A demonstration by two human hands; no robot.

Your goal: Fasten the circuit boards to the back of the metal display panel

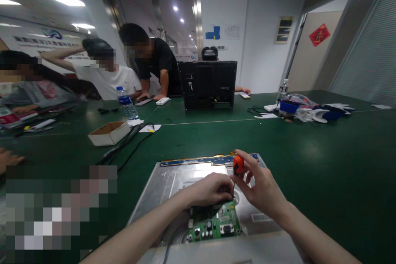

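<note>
A silver metal display panel (266, 231) lies in front of me, carrying a green circuit board (213, 225) with connectors and capacitors. A narrow blue circuit strip (198, 161) runs along the panel's far edge. My right hand (262, 187) grips the orange and black handle of a screwdriver (238, 166). Its thin shaft points down to the board's far right corner. Close by the tip, my left hand (213, 189) rests with curled fingers over the board's far edge. Whatever those fingers pinch, if anything, is hidden.
Across the green table (324, 165) stands a black monitor housing (210, 86). Left are an open cardboard box (108, 134), black cables (126, 144) and a water bottle (126, 103). A blue container (289, 107) and plastic bags lie right. Several people are around the table.
</note>
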